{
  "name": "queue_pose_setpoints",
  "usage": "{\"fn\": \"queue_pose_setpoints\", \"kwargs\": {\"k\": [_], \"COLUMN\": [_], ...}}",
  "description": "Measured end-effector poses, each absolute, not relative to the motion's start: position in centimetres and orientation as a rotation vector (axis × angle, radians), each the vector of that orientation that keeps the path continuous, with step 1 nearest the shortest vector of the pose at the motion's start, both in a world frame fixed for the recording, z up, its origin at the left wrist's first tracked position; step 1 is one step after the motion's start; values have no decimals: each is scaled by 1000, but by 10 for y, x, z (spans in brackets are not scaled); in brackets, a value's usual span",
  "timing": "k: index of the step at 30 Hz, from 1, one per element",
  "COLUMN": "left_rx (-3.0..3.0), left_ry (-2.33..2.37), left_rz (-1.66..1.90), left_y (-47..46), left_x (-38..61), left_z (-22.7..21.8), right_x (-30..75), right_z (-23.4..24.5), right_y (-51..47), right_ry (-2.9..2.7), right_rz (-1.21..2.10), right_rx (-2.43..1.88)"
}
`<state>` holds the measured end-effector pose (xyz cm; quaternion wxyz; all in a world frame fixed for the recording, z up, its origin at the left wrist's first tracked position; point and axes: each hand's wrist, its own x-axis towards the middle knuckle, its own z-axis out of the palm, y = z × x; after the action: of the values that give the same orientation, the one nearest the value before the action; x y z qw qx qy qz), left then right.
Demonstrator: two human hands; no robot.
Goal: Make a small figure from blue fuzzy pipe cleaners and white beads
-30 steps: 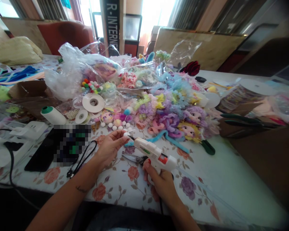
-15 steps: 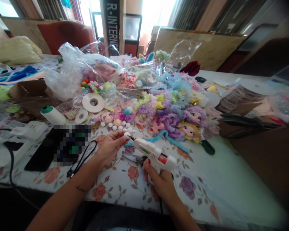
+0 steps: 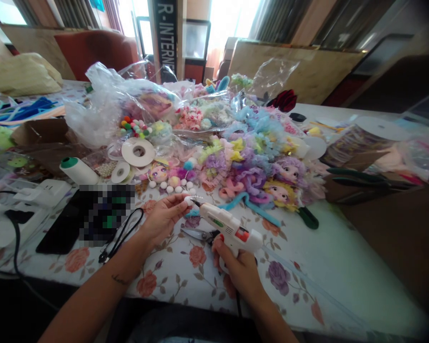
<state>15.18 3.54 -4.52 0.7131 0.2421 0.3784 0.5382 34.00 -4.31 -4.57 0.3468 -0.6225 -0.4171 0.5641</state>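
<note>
My left hand (image 3: 168, 212) pinches a small white ball (image 3: 188, 200) between thumb and fingers, and a short string of tiny white beads (image 3: 196, 196) sticks out beside it. Wrapped round the handle of a white hot glue gun (image 3: 225, 224) is my right hand (image 3: 238, 262). The gun's dark nozzle points left and sits at the white ball; whether it touches I cannot tell. Scissors (image 3: 198, 234) lie under the gun, their handles partly hidden. Behind my hands rest a blue fuzzy pipe cleaner (image 3: 260, 214) and several white balls (image 3: 169, 189).
A pile of pastel ruffles and doll heads (image 3: 280, 193) fills the middle. Ribbon rolls (image 3: 148, 151), a thread spool (image 3: 79, 172), a black phone (image 3: 62, 228) and a power strip (image 3: 10, 224) are at left. On the right stands a cardboard box (image 3: 386, 238) with green-handled pliers (image 3: 357, 178).
The glue gun has shifted very slightly to the right and its nozzle has drawn back a little from the fingers. My left hand has barely moved.
</note>
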Motion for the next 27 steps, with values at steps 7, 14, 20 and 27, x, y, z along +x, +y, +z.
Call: {"fn": "queue_pose_setpoints", "kwargs": {"k": [7, 14, 20, 27], "left_rx": [505, 524, 517, 556], "left_ry": [833, 819, 847, 861], "left_rz": [1202, 1195, 1255, 1247], "left_y": [36, 36, 36, 35], "left_x": [150, 149, 152, 152], "left_z": [-44, -45, -47, -48], "right_x": [340, 340, 339, 338], "right_z": [-44, -46, -48, -50], "right_y": [-44, -43, -45, -44], "right_ry": [-1055, -1047, -1067, -1063], "right_rz": [1466, 1452, 1431, 1417], "right_rx": [-1628, -1632, -1617, -1606]}}
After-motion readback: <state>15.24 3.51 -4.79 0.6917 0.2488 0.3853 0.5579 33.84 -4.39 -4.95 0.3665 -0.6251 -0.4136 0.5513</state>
